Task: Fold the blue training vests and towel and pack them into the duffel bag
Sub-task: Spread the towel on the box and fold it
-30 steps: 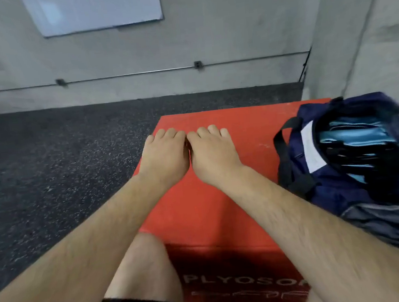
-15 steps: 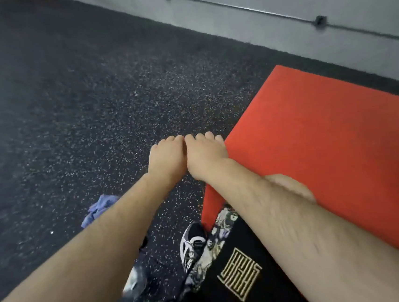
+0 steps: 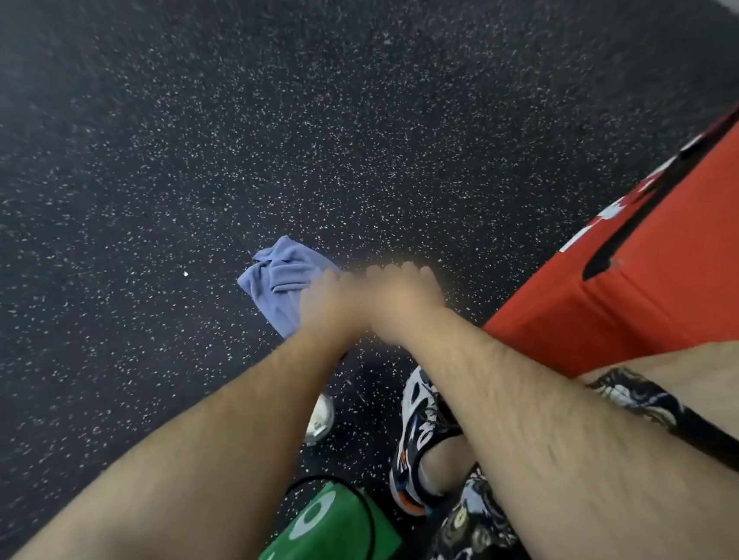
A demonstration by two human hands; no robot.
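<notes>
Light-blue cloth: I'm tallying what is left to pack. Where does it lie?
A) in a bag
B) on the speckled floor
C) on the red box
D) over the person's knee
B: the light-blue cloth lies crumpled on the dark speckled floor, partly hidden by the left hand, clear of the red box.

We note dark speckled rubber floor (image 3: 167, 164), a red box (image 3: 674, 277) at right, and a green item (image 3: 330, 550) with white markings beside a patterned sneaker (image 3: 419, 437).
</notes>
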